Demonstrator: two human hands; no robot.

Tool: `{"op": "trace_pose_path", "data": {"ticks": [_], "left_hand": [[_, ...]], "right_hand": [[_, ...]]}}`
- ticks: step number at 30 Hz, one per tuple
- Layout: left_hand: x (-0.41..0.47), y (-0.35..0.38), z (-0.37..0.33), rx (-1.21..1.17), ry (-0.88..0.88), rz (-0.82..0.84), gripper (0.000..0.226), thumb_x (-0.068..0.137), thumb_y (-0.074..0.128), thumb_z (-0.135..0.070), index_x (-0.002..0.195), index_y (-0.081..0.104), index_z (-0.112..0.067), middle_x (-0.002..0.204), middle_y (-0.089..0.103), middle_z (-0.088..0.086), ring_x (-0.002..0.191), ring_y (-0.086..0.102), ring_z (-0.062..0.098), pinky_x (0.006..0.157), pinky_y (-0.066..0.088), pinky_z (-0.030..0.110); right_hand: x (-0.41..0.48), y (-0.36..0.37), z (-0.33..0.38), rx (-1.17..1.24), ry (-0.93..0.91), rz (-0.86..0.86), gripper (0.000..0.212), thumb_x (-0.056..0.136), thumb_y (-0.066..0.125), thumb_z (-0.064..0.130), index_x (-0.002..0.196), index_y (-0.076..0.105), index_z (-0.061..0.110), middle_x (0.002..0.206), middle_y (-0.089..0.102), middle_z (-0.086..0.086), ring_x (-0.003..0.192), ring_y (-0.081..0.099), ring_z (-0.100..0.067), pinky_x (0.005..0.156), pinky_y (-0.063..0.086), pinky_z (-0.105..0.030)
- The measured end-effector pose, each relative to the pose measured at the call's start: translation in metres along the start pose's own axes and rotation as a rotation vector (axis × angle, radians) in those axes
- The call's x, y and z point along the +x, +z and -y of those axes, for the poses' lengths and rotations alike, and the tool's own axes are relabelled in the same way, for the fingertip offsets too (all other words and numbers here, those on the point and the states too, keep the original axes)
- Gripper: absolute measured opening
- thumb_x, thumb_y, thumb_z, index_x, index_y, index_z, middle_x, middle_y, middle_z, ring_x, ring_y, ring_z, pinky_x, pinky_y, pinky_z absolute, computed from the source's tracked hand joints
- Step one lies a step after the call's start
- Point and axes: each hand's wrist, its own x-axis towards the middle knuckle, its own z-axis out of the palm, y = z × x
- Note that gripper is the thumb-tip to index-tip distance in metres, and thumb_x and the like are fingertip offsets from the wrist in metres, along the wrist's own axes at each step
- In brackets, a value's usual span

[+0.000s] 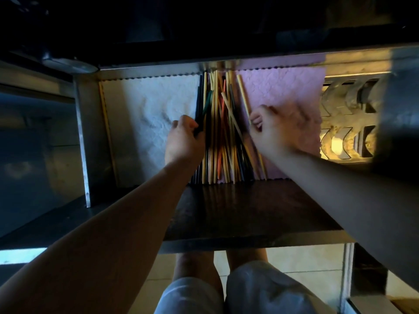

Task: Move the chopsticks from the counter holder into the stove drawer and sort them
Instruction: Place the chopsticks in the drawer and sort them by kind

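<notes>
The chopsticks [223,130] are lying heaped mid-drawer [90,137], awaiting sorting. The left hand [183,139] is gripping dark sticks, pulling them aside as a group. The right hand [269,130] fingers are pinching one pale stick.

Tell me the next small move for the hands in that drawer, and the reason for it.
Probably draw the dark chopsticks leftward onto the white liner. The left hand already grips them at the edge of the mixed pile, while the right hand pinches a pale chopstick over the pink liner.
</notes>
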Motion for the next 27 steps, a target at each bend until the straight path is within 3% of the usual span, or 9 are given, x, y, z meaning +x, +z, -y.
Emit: {"op": "trace_pose_path", "data": {"ticks": [3, 7, 11, 14, 16, 23, 27], "left_hand": [[-0.003, 0.006, -0.010, 0.055, 0.079, 0.048, 0.029, 0.086, 0.066, -0.024, 0.113, 0.057, -0.018, 0.103, 0.052, 0.002, 0.081, 0.055, 0.018, 0.063, 0.047, 0.033], [-0.003, 0.011, -0.012, 0.104, 0.022, 0.020, 0.029, 0.086, 0.064, -0.021, 0.113, 0.054, -0.018, 0.103, 0.046, 0.001, 0.073, 0.047, 0.016, 0.061, 0.039, 0.032], [-0.002, 0.010, -0.006, 0.079, -0.004, 0.012, 0.034, 0.086, 0.063, -0.022, 0.118, 0.053, -0.019, 0.105, 0.048, 0.001, 0.078, 0.050, 0.017, 0.064, 0.044, 0.034], [-0.003, 0.009, -0.003, 0.095, -0.026, 0.046, 0.029, 0.084, 0.068, -0.029, 0.109, 0.055, -0.019, 0.101, 0.054, 0.003, 0.082, 0.056, 0.021, 0.070, 0.051, 0.037], [-0.003, 0.010, -0.005, 0.133, -0.042, 0.059, 0.030, 0.082, 0.070, -0.033, 0.104, 0.056, -0.019, 0.099, 0.057, 0.003, 0.082, 0.058, 0.022, 0.071, 0.053, 0.039], [-0.001, 0.013, -0.017, 0.170, -0.086, 0.076, 0.016, 0.086, 0.065, -0.023, 0.099, 0.064, -0.013, 0.094, 0.064, 0.006, 0.076, 0.058, 0.023, 0.062, 0.046, 0.035], [0.000, 0.012, -0.021, 0.142, -0.116, 0.094, 0.012, 0.083, 0.063, -0.021, 0.088, 0.065, -0.010, 0.076, 0.062, 0.005, 0.064, 0.058, 0.021, 0.051, 0.041, 0.028]], "right_hand": [[-0.001, 0.014, 0.011, 0.039, -0.082, 0.042, 0.020, 0.085, 0.064, 0.020, 0.104, 0.060, 0.017, 0.102, 0.065, -0.007, 0.092, 0.063, -0.024, 0.078, 0.055, -0.041], [0.004, 0.028, 0.010, -0.038, 0.004, -0.013, 0.034, 0.086, 0.063, 0.029, 0.118, 0.052, 0.022, 0.110, 0.065, -0.004, 0.098, 0.062, -0.025, 0.079, 0.055, -0.039], [0.008, 0.033, 0.008, -0.030, 0.035, -0.031, 0.033, 0.087, 0.062, 0.026, 0.117, 0.049, 0.019, 0.107, 0.064, -0.006, 0.094, 0.063, -0.027, 0.075, 0.053, -0.035], [0.012, 0.034, 0.005, -0.059, 0.044, -0.041, 0.023, 0.087, 0.062, 0.026, 0.107, 0.054, 0.015, 0.101, 0.063, -0.008, 0.090, 0.062, -0.028, 0.069, 0.044, -0.028], [0.014, 0.035, 0.002, -0.101, 0.061, -0.002, 0.020, 0.087, 0.061, 0.029, 0.102, 0.059, 0.016, 0.099, 0.065, -0.009, 0.091, 0.062, -0.029, 0.073, 0.048, -0.030], [0.021, 0.037, -0.004, 0.022, 0.144, -0.030, 0.018, 0.087, 0.059, 0.028, 0.097, 0.066, 0.016, 0.095, 0.070, -0.008, 0.089, 0.064, -0.028, 0.077, 0.050, -0.030], [0.019, 0.037, -0.010, 0.098, 0.168, -0.061, 0.021, 0.086, 0.058, 0.025, 0.101, 0.068, 0.016, 0.098, 0.070, -0.009, 0.090, 0.065, -0.028, 0.080, 0.050, -0.030]]}}
